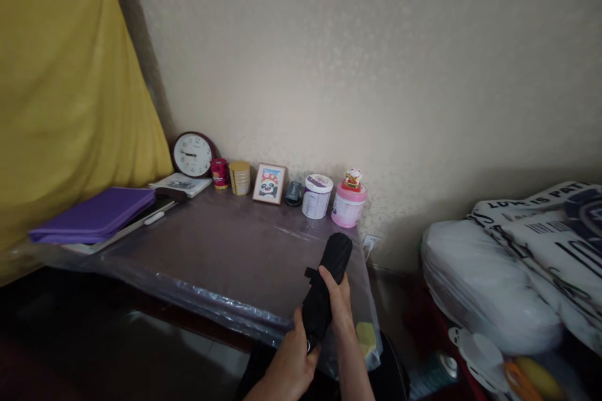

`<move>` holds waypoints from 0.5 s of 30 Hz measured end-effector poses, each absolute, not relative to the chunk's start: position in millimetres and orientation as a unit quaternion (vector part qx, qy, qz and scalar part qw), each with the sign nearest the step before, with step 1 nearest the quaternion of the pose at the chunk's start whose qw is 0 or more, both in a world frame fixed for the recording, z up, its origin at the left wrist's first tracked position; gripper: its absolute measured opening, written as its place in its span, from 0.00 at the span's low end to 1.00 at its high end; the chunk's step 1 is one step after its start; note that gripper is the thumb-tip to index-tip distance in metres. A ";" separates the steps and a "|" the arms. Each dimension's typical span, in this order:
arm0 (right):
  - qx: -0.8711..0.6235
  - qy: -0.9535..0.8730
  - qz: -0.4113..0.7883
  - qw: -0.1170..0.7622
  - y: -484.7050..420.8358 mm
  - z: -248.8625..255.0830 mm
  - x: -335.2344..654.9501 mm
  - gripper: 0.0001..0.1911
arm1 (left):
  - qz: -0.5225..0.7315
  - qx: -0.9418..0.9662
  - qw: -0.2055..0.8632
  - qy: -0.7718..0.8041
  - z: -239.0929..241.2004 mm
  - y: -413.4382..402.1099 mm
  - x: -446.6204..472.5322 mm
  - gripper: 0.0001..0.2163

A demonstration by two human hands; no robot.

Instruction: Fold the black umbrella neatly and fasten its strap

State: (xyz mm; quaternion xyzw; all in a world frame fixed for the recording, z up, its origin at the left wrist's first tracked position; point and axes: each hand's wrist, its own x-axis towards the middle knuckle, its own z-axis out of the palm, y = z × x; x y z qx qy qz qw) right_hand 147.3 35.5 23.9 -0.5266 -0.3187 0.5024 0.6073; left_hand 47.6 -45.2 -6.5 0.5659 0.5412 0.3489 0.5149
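A folded black umbrella [318,304] is held at a slant over the table's front right part. My left hand [295,351] is closed around its lower end, where a small shiny ring shows. Higher up, my right hand [337,301] wraps its middle, with the thumb lying along the fabric. A short black strap [311,273] sticks out on the umbrella's left side. Beside my right forearm, a yellow block-like piece [365,337] sits at the table corner.
The plastic-covered table [226,244] carries a purple folder [101,210], a clock [192,155], a picture frame [269,183], a white tub [317,196] and a pink tub [348,205] topped by a cat figurine [352,180]. White bundled bedding [484,282] lies right, beyond a gap.
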 end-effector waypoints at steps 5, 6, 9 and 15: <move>-0.499 -0.291 0.561 0.593 29.3 31.3 146.7 0.34 | 0.326 0.503 0.681 0.420 6.5 -47.9 42.1 0.28; -0.498 -0.288 0.571 0.586 28.3 32.8 147.1 0.33 | 0.327 0.487 0.706 0.396 9.6 -48.6 42.3 0.27; -0.511 -0.314 0.557 0.575 28.8 33.5 148.0 0.33 | 0.314 0.487 0.696 0.424 17.5 -48.6 43.7 0.26; -0.602 -0.365 0.409 0.581 39.6 21.5 150.4 0.38 | 0.255 0.568 0.561 0.546 25.1 -38.0 39.6 0.29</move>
